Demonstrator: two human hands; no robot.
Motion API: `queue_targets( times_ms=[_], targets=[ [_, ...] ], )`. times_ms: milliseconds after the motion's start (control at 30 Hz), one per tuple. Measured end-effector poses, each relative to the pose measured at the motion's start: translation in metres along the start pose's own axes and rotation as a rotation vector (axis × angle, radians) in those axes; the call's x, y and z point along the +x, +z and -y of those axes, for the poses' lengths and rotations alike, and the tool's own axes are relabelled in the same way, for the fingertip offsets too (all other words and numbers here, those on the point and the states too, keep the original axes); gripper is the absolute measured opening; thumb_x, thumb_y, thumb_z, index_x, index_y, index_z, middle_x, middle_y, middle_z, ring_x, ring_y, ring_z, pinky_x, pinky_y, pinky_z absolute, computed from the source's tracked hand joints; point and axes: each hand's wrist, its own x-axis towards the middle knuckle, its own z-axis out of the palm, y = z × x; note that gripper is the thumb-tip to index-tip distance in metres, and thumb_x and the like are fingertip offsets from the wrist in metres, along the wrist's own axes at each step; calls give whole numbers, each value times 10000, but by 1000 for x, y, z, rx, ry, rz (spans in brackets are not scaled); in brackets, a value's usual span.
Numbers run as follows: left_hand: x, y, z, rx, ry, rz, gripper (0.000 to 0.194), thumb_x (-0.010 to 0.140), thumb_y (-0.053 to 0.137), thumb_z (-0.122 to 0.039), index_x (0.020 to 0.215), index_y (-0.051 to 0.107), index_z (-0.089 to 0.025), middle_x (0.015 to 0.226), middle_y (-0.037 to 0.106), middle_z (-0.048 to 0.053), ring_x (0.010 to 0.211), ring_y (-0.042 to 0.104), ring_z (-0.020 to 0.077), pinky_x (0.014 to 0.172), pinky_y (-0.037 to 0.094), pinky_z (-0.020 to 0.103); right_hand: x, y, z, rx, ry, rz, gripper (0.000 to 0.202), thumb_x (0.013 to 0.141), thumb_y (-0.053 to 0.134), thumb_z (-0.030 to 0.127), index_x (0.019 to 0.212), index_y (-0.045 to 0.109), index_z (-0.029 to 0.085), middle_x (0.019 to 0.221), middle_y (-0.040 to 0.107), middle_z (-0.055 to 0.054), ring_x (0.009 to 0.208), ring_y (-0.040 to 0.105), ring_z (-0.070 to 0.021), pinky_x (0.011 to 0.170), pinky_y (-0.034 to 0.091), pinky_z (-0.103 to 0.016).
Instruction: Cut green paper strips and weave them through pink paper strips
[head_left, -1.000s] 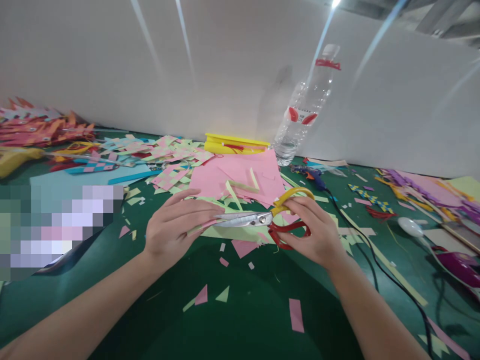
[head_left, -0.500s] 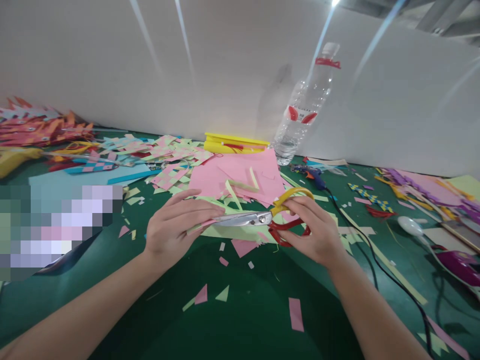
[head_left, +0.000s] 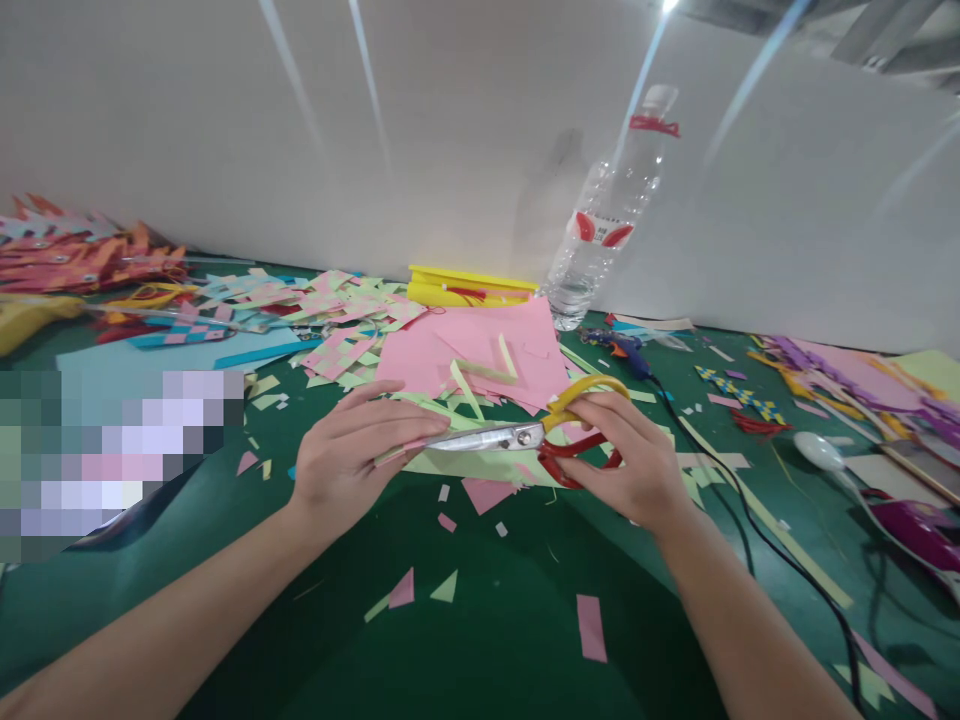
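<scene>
My right hand (head_left: 634, 455) grips the scissors (head_left: 491, 438) by their yellow and red handles. The silver blades point left, their tips at the fingers of my left hand (head_left: 360, 450). Between the fingertips and thumb of my left hand is a small pink and pale green paper piece (head_left: 397, 455), partly hidden by the fingers. Behind the hands lies a pink sheet (head_left: 420, 350) with pale green strips on it. A pale green sheet (head_left: 472, 465) is under the blades.
A water bottle (head_left: 600, 235) leans against the wall behind. Woven paper pieces (head_left: 345, 300) are heaped at the back left. A glue gun (head_left: 626, 350) with a black cable lies right of centre. Paper scraps dot the green table (head_left: 495, 620). A pixelated patch covers the left.
Both hands and the scissors are almost where they were. My left hand has shifted very slightly to the right.
</scene>
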Motion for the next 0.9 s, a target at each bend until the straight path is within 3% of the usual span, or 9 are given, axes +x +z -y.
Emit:
queue_targets(
  times_ms=[300,433,700,900],
  targets=[
    [0,0,0,1,-35,-6,130,840,570,-165,862,685,-222,824,745,14,740,691,148,880,508,373,-1,-1,-1,23,22,16,401,743,641,247,1131,545,212,1032,622,-87,985,599,-250,834,520,-396],
    [1,1,-2,-14,-130,-28,113,811,602,-182,820,700,-237,802,744,-19,724,688,147,887,512,353,-1,0,-1,35,71,1,413,723,647,259,1120,548,202,1024,616,-94,985,591,-258,840,510,-407],
    [-1,3,-8,-85,-687,-100,102,760,643,-295,791,738,-273,789,738,-50,743,684,178,704,558,267,-1,5,-10,-51,242,-110,439,728,631,297,1133,497,192,1030,581,-117,908,574,-258,715,519,-393],
    [1,9,-3,-302,-1073,-67,168,710,675,-349,809,743,-231,922,729,10,903,654,236,762,545,303,-4,12,-21,-177,544,-68,420,700,640,325,1073,507,184,982,562,-100,749,547,-214,639,488,-367]
  ],
)
